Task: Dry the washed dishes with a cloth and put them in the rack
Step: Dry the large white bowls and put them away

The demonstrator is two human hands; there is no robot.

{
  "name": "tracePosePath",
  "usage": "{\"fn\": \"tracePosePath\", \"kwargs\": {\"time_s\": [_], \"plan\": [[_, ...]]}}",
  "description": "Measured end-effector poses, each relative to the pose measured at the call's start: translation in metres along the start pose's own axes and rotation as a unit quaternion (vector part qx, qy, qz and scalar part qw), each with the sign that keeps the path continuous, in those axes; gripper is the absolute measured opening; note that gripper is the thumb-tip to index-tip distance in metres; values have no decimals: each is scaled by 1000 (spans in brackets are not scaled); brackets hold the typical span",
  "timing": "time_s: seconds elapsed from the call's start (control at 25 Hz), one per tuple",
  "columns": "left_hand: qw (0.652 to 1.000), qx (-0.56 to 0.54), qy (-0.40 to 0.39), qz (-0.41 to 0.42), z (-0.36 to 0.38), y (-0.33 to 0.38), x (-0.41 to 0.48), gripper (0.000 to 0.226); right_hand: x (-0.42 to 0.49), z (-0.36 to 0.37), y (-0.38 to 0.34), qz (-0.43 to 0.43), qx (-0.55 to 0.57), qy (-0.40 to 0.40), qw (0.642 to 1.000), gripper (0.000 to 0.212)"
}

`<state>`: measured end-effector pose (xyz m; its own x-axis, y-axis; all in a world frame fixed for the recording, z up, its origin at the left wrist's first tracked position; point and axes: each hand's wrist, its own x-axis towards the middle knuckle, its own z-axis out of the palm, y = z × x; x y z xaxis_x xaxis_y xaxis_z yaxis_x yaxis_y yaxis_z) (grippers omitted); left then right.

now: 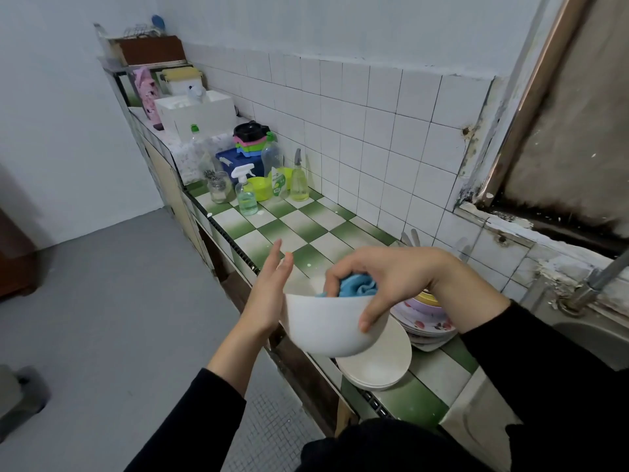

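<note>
We are in the drying step. Our right grip (391,277) is clenched round the blue cloth (357,287), with its fingers inside the white bowl (326,332) and its thumb on the outer wall. Our left grip (269,294) is released, fingers straight, pressing flat against the bowl's left side to steady it. The bowl hangs tilted between both grips, over the front edge of the bench (306,229).

Next, we judge, the cloth has to sweep round the inside and then the outside before the bowl goes to the rack.

Just below the right grip sits a stack of cream plates (377,366). Beyond its wrist lie patterned plates (429,325), likely waiting their turn. Far ahead of the left grip, a wire frame (143,30) on top of a shelf may be the rack, though it is too small to be sure. Bottles (246,195) crowd the bench on the way there.
</note>
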<state>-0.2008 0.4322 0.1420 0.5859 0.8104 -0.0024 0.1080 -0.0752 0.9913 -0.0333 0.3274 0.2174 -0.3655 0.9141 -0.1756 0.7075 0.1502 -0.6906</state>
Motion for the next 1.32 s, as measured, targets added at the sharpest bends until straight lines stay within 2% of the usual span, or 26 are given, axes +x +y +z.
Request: {"fn": "tracePosePath", "kwargs": {"time_s": [0.12,0.16,0.24,0.32,0.4,0.48,0.56,0.6,0.64,0.68,0.76,0.8,0.84,0.88,0.92,0.96,1.04,1.12,1.2,1.24,1.28,1.32], "plan": [[985,58,-149,67,-12,4,-8,73,-15,-17,11,-27,111,37,993,49],[979,31,-188,76,-16,8,-12,72,-19,-21,14,-46,138,48,988,51],[973,-38,-212,86,-21,15,-17,71,-26,-27,22,-80,196,98,972,52],[972,-107,-193,79,-21,21,-20,71,-30,-28,25,-91,259,181,944,51],[972,-173,-151,52,-17,26,-21,68,-28,-25,23,-78,280,324,900,48],[971,-216,-102,21,-14,30,-20,49,-24,-21,14,-58,252,482,837,48],[975,-218,-52,-5,-11,32,-20,32,-28,-19,6,-80,254,570,777,49],[978,-208,-30,-12,-9,32,-18,29,-30,-15,0,-99,263,579,765,48],[980,-197,-11,-15,-6,32,-18,27,-29,-6,-5,-113,259,574,769,46],[981,-192,0,-12,-2,33,-16,23,-25,6,-10,-112,230,559,789,45],[981,-191,8,-8,8,36,-15,16,-4,36,-13,-99,50,530,841,39],[982,-188,12,-5,13,38,-16,20,10,51,-10,-82,-73,534,838,37],[982,-187,15,-1,17,39,-16,22,20,59,-1,-73,-156,557,812,36],[982,-190,16,3,20,41,-17,22,26,57,9,-56,-172,590,787,36],[980,-198,15,6,23,42,-19,25,28,49,15,-22,-129,625,770,33],[978,-206,15,9,24,43,-20,33,26,37,21,21,-49,647,761,28],[974,-225,18,3,29,44,-20,44,20,24,28,67,93,635,764,25],[968,-250,23,-4,35,44,-20,45,25,33,19,55,45,632,771,35],[959,-282,33,-11,39,46,-18,44,32,55,12,-52,-103,603,789,34],[958,-285,36,-11,39,46,-18,42,33,61,14,-87,-149,594,786,32],[958,-284,37,-8,39,46,-18,39,31,58,17,-94,-147,599,782,30],[958,-283,39,-5,39,46,-18,33,28,49,22,-68,-98,620,776,27]]}}
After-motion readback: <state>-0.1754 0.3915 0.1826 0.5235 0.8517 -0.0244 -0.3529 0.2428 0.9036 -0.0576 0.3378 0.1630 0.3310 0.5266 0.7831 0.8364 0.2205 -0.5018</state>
